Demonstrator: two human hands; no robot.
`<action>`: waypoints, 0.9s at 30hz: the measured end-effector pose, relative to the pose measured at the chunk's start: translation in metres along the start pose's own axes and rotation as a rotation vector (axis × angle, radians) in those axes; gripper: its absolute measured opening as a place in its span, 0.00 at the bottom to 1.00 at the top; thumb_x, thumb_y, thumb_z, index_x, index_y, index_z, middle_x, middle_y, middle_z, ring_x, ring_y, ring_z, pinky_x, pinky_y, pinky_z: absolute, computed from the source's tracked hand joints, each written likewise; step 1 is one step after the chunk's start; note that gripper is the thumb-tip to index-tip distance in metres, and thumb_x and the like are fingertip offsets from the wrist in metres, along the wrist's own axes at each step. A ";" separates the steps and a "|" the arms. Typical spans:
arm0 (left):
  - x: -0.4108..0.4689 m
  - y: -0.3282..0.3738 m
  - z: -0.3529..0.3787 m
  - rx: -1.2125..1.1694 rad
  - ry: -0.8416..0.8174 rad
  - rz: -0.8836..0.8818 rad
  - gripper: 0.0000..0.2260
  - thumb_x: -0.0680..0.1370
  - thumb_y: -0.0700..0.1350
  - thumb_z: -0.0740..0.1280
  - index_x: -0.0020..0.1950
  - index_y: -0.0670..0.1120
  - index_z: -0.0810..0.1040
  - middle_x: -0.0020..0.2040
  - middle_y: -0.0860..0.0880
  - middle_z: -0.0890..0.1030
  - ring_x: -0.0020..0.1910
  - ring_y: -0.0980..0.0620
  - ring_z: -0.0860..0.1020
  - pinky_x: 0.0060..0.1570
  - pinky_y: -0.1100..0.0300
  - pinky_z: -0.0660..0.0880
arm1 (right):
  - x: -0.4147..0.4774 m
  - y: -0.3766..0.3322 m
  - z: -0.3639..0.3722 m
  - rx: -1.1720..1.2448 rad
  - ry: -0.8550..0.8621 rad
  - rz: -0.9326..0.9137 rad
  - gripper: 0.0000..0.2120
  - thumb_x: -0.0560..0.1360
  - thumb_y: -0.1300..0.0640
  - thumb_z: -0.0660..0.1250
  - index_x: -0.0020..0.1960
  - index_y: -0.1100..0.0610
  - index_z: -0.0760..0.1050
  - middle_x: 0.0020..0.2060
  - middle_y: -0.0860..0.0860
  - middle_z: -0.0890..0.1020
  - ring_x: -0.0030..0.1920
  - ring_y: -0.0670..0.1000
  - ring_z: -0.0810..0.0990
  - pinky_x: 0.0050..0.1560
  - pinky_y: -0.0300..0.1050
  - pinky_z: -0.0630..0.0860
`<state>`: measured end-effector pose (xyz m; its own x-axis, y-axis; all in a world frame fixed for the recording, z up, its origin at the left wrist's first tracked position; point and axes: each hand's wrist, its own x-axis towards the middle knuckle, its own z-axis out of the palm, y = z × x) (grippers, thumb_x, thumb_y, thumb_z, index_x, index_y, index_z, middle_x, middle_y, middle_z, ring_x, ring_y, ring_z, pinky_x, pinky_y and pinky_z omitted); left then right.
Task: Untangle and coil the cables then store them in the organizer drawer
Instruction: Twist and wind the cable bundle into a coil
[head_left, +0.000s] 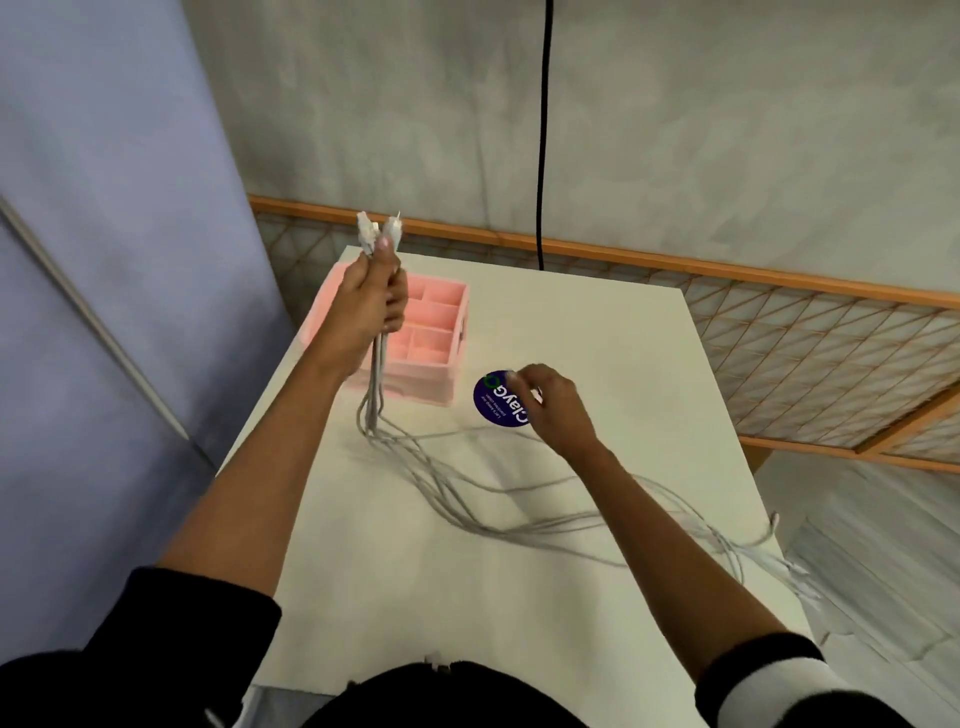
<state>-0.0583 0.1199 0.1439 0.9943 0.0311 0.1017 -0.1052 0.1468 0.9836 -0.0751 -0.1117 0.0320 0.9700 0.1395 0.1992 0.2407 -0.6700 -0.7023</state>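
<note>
The left hand (376, 296) grips the grey cables (375, 384) above the desk's (597, 338) far left corner. The right hand (550, 405) has curled fingers; I cannot tell whether it holds anything.

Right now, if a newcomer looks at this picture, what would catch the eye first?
The left hand grips a bunch of grey cables and holds them up, plug ends on top, in front of the pink organizer at the far left of the table. The cables trail across the table to its right edge. The right hand is over a blue sticker.
</note>
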 end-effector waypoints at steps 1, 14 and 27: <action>0.001 0.006 -0.002 -0.054 0.014 0.009 0.18 0.83 0.54 0.52 0.36 0.49 0.61 0.25 0.57 0.62 0.22 0.60 0.58 0.20 0.68 0.56 | 0.007 -0.029 0.009 0.047 -0.050 -0.071 0.20 0.79 0.44 0.58 0.47 0.60 0.77 0.42 0.53 0.82 0.43 0.51 0.78 0.46 0.46 0.74; -0.006 0.034 -0.057 -0.677 0.112 0.045 0.19 0.83 0.57 0.49 0.36 0.49 0.62 0.23 0.54 0.61 0.21 0.59 0.58 0.24 0.67 0.59 | 0.015 -0.143 0.069 0.381 -0.161 -0.221 0.07 0.83 0.56 0.54 0.50 0.59 0.66 0.31 0.46 0.70 0.30 0.45 0.68 0.32 0.41 0.67; -0.036 0.012 -0.054 -0.870 -0.167 -0.093 0.27 0.74 0.67 0.50 0.26 0.47 0.64 0.25 0.52 0.62 0.26 0.55 0.61 0.40 0.62 0.63 | 0.043 -0.124 0.012 0.542 -0.438 0.088 0.25 0.81 0.45 0.57 0.26 0.50 0.63 0.22 0.46 0.61 0.23 0.45 0.56 0.23 0.38 0.53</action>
<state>-0.0958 0.1744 0.1439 0.9816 -0.1531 0.1141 0.0693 0.8426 0.5340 -0.0625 -0.0133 0.1195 0.8840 0.4593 -0.0875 0.0341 -0.2498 -0.9677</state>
